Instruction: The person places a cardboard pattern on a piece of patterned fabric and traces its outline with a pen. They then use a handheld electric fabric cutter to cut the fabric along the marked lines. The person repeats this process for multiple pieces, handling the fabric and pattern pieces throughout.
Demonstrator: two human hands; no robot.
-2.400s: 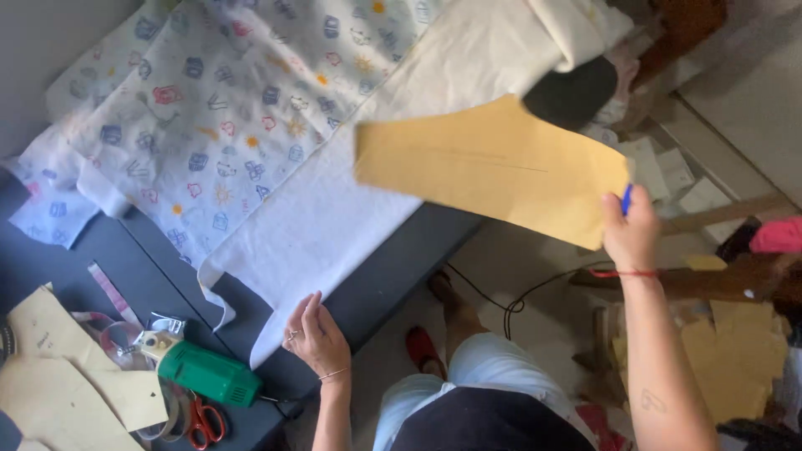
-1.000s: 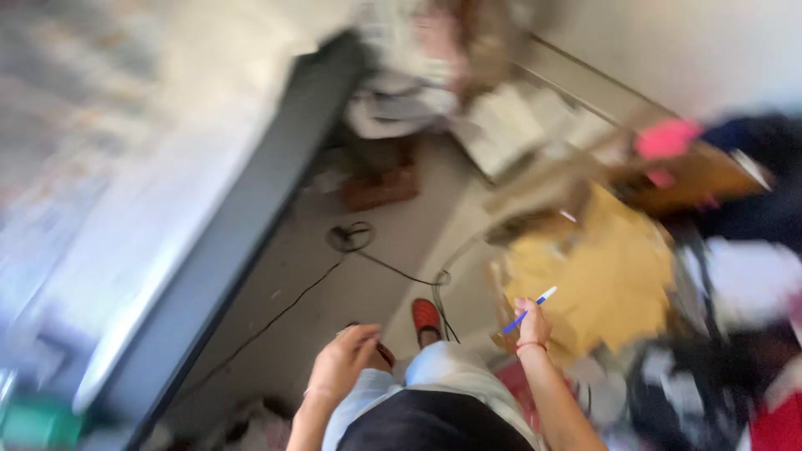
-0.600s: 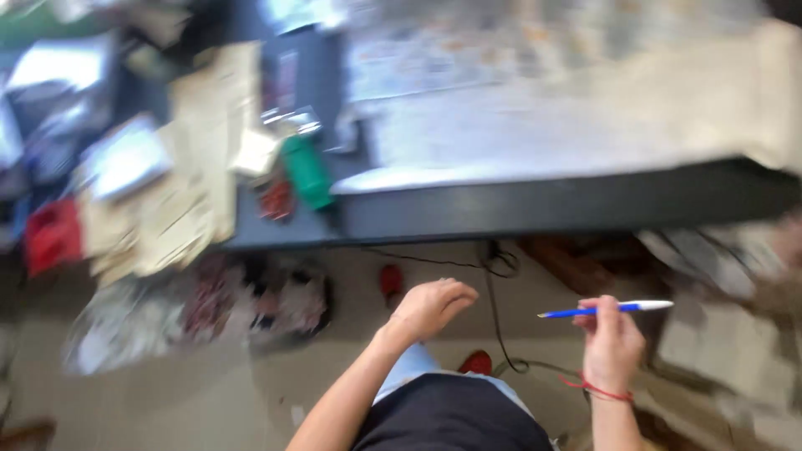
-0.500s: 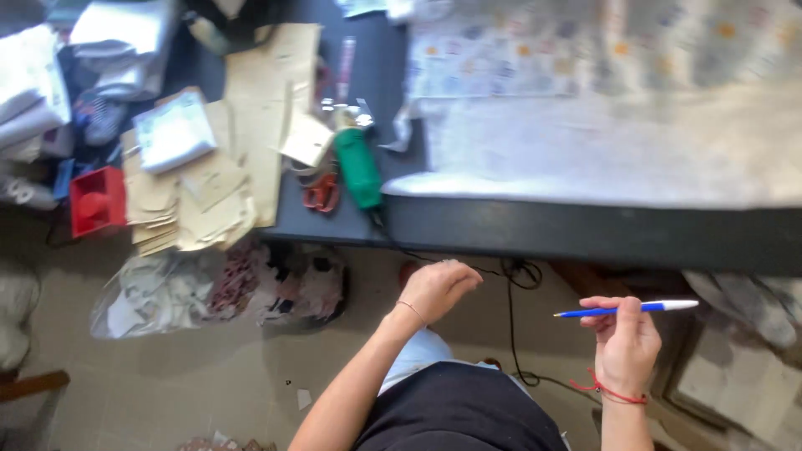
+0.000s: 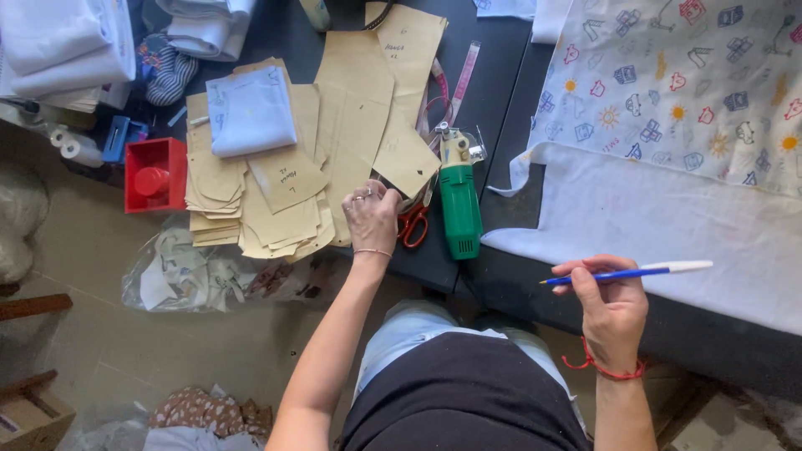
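My left hand reaches onto the dark table and pinches the edge of a brown paper pattern piece, one of several lying in a pile. My right hand, with a red cord at the wrist, holds a blue and white pen level above the table's near edge. White fabric lies under a printed fabric with small coloured drawings on the right. A green electric cutter and red-handled scissors lie just right of my left hand.
A red plastic box and a folded pale blue cloth sit on the left of the table, folded white textiles behind. A clear bag of fabric scraps lies on the floor below. A tape measure lies among the patterns.
The view swung from the floor back to the table. My left hand went from hanging in the air to gripping a pattern piece. The big pattern held earlier is gone from my right hand; the pen stays.
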